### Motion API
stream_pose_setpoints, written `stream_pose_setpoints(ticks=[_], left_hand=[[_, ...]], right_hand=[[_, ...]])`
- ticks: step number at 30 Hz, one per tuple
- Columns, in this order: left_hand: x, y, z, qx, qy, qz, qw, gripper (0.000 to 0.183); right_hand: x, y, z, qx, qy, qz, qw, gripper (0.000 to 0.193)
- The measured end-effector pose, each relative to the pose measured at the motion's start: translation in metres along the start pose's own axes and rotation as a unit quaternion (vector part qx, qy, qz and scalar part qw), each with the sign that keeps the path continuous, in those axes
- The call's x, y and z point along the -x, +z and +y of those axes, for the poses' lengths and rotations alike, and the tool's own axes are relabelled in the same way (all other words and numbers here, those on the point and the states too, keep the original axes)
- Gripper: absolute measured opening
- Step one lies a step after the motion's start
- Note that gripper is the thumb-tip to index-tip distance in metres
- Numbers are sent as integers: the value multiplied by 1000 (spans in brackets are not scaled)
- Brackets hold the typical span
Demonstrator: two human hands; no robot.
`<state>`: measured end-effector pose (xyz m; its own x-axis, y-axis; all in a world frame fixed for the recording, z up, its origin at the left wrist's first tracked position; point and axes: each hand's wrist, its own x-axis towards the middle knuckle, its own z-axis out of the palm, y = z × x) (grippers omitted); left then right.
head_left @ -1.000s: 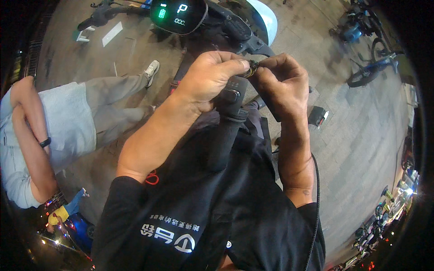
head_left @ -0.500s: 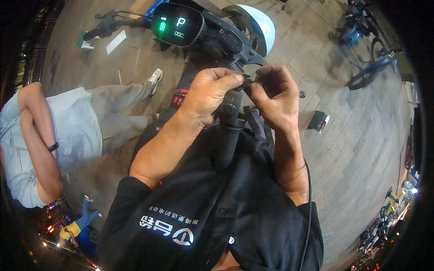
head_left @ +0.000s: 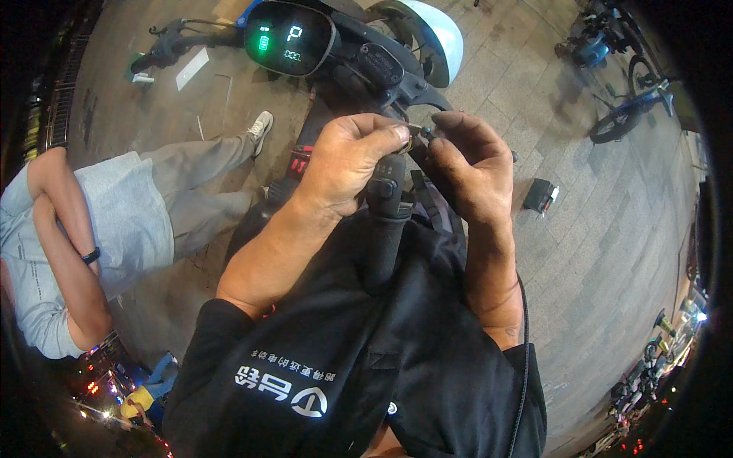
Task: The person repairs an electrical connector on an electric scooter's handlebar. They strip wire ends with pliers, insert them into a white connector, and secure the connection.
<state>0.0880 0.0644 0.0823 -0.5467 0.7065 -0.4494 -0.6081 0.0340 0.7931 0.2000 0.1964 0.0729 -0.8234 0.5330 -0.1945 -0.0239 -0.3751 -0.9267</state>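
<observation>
Above the black handlebar grip [head_left: 386, 191] of an electric scooter, my two hands meet at fingertip height. My left hand [head_left: 347, 156] is closed, thumb pressed against the curled forefinger; what it pinches is mostly hidden, though a thin light edge shows by the fingertips. Between thumb and fingers of my right hand [head_left: 477, 164] is a small dark part [head_left: 427, 133], too small to name. It points toward my left fingertips, and I cannot tell whether the two touch. The lit display [head_left: 290, 38] of the scooter is at the upper left of my hands.
A person in a grey shirt [head_left: 118, 217] stands at my left with arms folded. On the paving to the right lies a small black box [head_left: 540, 196]. A blue bicycle [head_left: 630, 114] is farther right. A white card [head_left: 192, 69] lies on the ground beyond the left handlebar [head_left: 164, 53].
My right hand has shifted slightly right, opening a small gap from the left fingertips, so the dark part shows more. The scooter's display sits a little farther left in view.
</observation>
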Motion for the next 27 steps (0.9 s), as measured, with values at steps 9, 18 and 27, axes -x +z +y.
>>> stream_pose_setpoints(ticks=[9,18,27], left_hand=[[2,0,1,17,-1,2,1000,14],[-3,4,0,-6,21,10,1000,12],[-5,8,5,20,-20,14,1000,11]], right_hand=[[10,7,2,42,-38,28,998,14],[2,9,-1,98,-96,39,990,26],[-1,3,1,297,-307,49,903,39]])
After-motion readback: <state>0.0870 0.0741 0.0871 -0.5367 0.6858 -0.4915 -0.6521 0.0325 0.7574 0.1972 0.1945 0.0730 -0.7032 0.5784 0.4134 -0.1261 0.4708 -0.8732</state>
